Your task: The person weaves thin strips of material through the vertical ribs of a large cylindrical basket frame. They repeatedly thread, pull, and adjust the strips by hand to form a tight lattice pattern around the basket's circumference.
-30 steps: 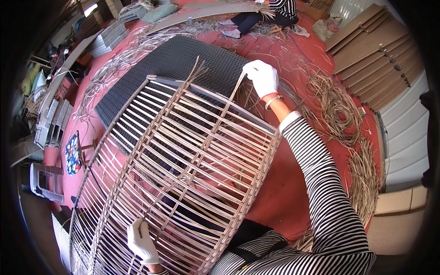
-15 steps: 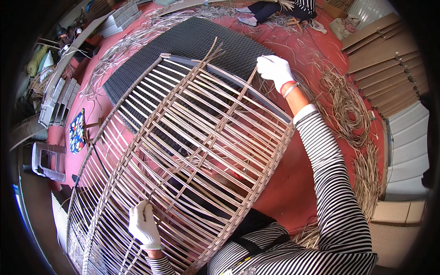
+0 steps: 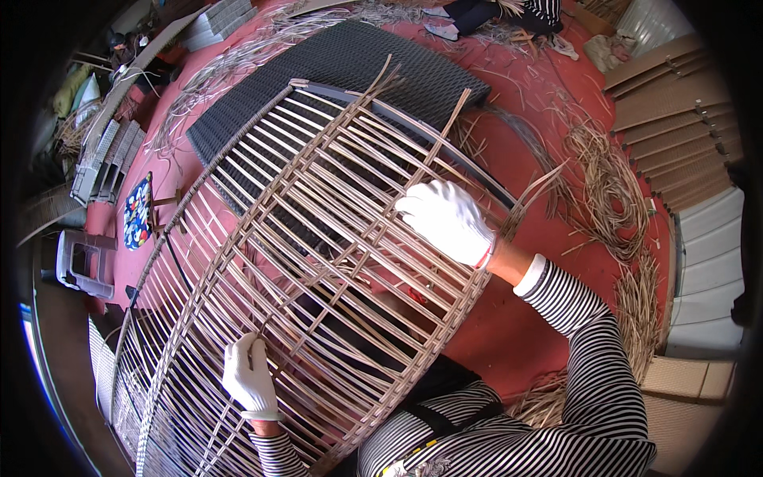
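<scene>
A large curved wicker panel (image 3: pixel 342 207) of light brown rattan strands on a dark frame slants across in front of me. My right hand (image 3: pixel 447 222), in a white glove, is curled over the upper part of the weave. Its fingertips touch the narrow cross band, and what they grip is hidden. Above it a rattan strand end (image 3: pixel 457 111) sticks up free past the frame rail. At the lower left my white-gloved left hand (image 3: pixel 250 374) is closed against the weave. A thin dark tip shows by its fingers, too small to name.
A dark woven panel (image 3: pixel 334 63) lies behind the wicker on the red floor (image 3: pixel 509 318). Coiled rattan strands (image 3: pixel 608 191) are heaped at the right, beside stacked brown woven panels (image 3: pixel 668 119). A plastic bin (image 3: pixel 83 266) stands at the left. Another person's legs (image 3: pixel 465 17) show at the top.
My right hand has let go of the strand end at the top rail and come down onto the weave. My left hand stays in nearly the same place. The view has shifted slightly.
</scene>
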The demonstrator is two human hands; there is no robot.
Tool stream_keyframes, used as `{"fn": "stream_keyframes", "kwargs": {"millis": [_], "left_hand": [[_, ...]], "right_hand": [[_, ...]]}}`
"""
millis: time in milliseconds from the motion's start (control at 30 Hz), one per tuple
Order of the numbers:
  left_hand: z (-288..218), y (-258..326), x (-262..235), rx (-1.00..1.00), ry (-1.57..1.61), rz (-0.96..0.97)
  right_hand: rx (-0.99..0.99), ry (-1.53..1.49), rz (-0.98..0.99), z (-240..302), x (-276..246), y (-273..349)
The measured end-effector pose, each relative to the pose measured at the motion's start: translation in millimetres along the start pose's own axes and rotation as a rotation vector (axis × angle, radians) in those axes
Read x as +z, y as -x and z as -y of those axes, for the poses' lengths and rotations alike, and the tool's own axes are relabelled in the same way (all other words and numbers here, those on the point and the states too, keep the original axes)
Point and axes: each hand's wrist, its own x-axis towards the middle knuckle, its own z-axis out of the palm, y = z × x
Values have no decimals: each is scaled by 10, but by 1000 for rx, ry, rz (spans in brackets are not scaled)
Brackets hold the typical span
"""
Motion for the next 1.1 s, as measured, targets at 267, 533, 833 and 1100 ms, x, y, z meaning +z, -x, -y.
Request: {"fn": "stream_keyframes", "kwargs": {"millis": [267,533,833,1100], "left_hand": [[-39,-12,-5,-3,13,-20],[-45,-14,9,-28,24,-10],[-29,-6,11,-54,42,4],[-130,-165,-215,-94,122,151]], "right_hand": [[134,106,-37,59,86,-113],[61,79,28,-22,-38,-14],[246,107,38,-454,-180,74],[927,-805,59,-1619,326,-501]]}}
